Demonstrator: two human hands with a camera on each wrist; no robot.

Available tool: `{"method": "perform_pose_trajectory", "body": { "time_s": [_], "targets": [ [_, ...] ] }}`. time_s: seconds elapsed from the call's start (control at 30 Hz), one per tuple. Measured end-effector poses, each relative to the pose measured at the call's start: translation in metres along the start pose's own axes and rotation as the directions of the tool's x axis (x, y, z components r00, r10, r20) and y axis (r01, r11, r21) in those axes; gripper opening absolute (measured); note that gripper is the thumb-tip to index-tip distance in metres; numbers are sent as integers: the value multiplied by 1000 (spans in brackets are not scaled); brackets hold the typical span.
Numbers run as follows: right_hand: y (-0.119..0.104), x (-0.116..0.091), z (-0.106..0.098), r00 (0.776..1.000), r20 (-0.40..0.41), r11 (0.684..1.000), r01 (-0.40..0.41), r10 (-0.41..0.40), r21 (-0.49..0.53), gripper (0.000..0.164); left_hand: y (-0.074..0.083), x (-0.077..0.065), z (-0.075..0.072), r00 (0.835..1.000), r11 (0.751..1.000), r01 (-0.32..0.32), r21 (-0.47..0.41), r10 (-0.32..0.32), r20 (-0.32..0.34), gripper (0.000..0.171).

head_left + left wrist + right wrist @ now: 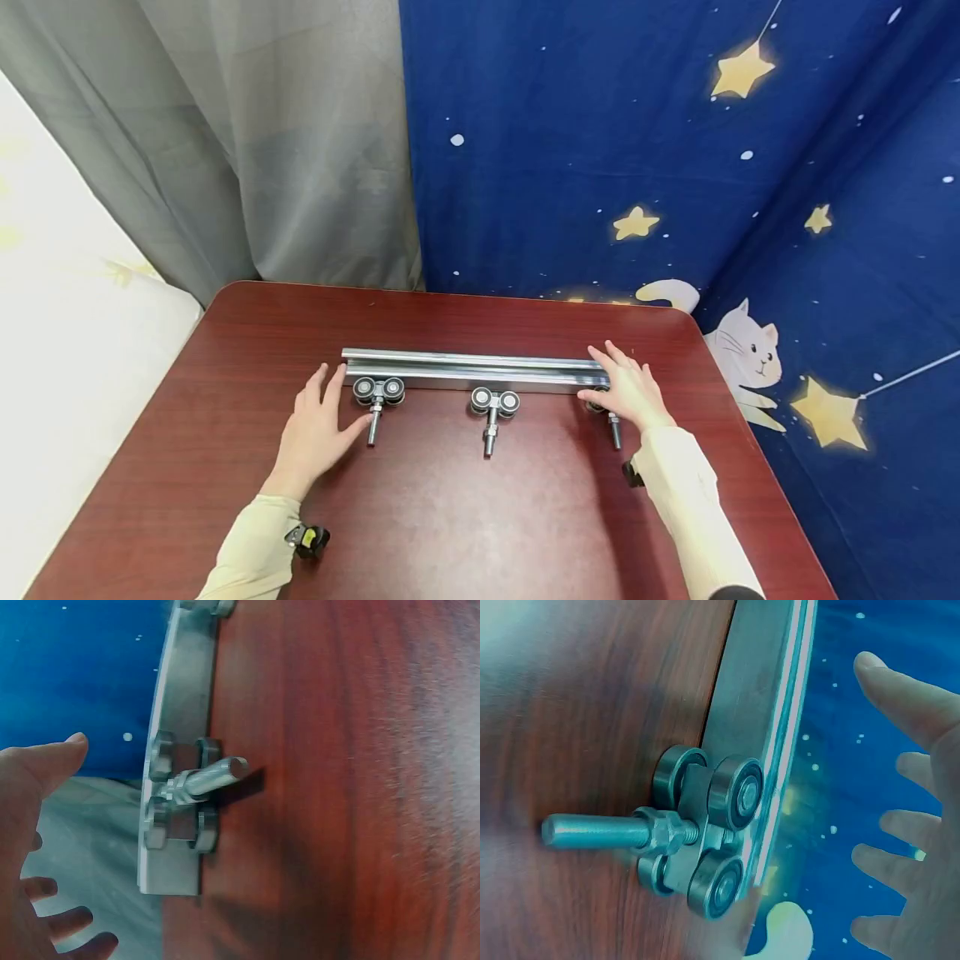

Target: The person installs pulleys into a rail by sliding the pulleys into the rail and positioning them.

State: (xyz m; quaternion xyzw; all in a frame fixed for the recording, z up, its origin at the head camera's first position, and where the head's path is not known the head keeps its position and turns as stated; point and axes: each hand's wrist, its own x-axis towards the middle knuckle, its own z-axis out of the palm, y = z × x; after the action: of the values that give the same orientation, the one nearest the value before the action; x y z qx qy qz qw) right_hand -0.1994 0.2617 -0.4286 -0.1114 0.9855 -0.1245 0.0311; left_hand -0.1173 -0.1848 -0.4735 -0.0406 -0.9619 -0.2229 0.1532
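A silvery metal track (457, 372) lies lengthwise across the table. Along its near side sit three roller trolleys, each with small wheels and a threaded bolt pointing toward me: a left one (377, 407), a middle one (492, 412) and a right one (615, 432). My left hand (311, 433) hovers by the track's left end, fingers spread, its thumb close to the left trolley's bolt. Over the right end is my right hand (633, 392), also spread, partly covering the right trolley. The wrist views show the left trolley (184, 787) and right trolley (686, 844) with no fingers around them.
The reddish-brown table (480, 517) has rounded far corners. Behind it hang a grey curtain (322, 167) and a blue curtain (555, 142) with stars and a cat. A white surface (82, 350) borders the left side.
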Motion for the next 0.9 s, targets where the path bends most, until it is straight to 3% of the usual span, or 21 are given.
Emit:
{"method": "perform_pose_trajectory", "body": {
  "time_s": [0.17, 0.33, 0.43, 0.67, 0.9],
  "targets": [
    [2, 24, 2, 993, 113, 999, -35, 37, -24, 84, -1, -5, 11, 999, 999, 38, -32, -39, -20, 78],
    [4, 45, 5, 964, 239, 994, -111, 113, -24, 87, -3, -11, 17, 996, 995, 88, -54, -86, 35, 61],
    [5, 55, 8, 956, 273, 994, -109, 111, -23, 87, -5, -13, 20, 994, 993, 101, -66, -97, 52, 56],
    [16, 63, 18, 943, 305, 991, -130, 133, -32, 79, -3, -15, 38, 995, 987, 90, -133, -84, 51, 61],
    [21, 67, 24, 962, 252, 994, -109, 101, 16, 74, -3, -17, 53, 992, 977, 117, -178, -105, 75, 56]
  ]
}}
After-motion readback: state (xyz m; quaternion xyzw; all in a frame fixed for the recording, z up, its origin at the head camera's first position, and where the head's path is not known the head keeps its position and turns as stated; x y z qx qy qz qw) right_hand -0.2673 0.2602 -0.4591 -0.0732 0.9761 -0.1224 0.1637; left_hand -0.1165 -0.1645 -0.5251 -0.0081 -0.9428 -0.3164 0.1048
